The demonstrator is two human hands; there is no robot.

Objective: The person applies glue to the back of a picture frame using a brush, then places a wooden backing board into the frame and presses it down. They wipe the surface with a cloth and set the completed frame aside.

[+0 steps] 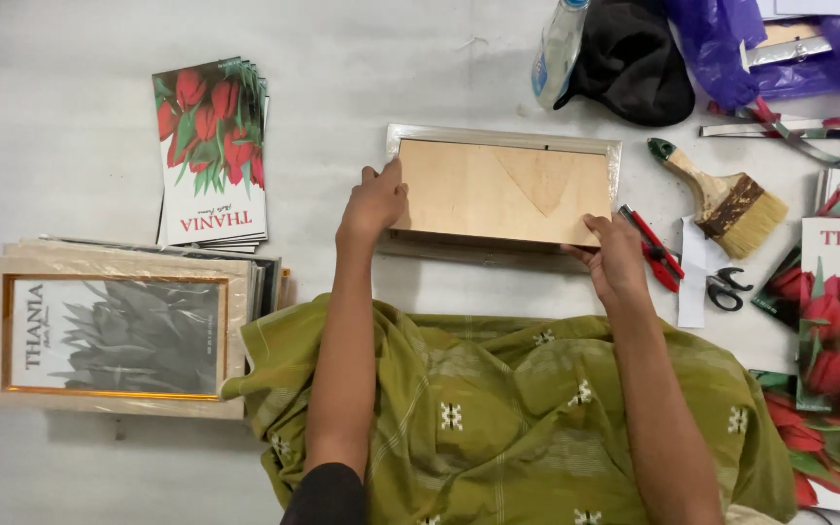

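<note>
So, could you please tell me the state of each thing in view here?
Left hand: pressing the wooden backing board's left edge.
Right hand: gripping its lower right corner.
Wooden backing board: lying flat in a silver frame.
Scissors: closed.
Paintbrush: lying flat.
Tulip prints: stacked.

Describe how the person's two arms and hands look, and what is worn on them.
Both forearms are bare. The left hand and right hand show no rings, watch or gloves. A dark sleeve covers the left upper arm. Olive-green cloth with small white motifs lies between the arms.
</note>
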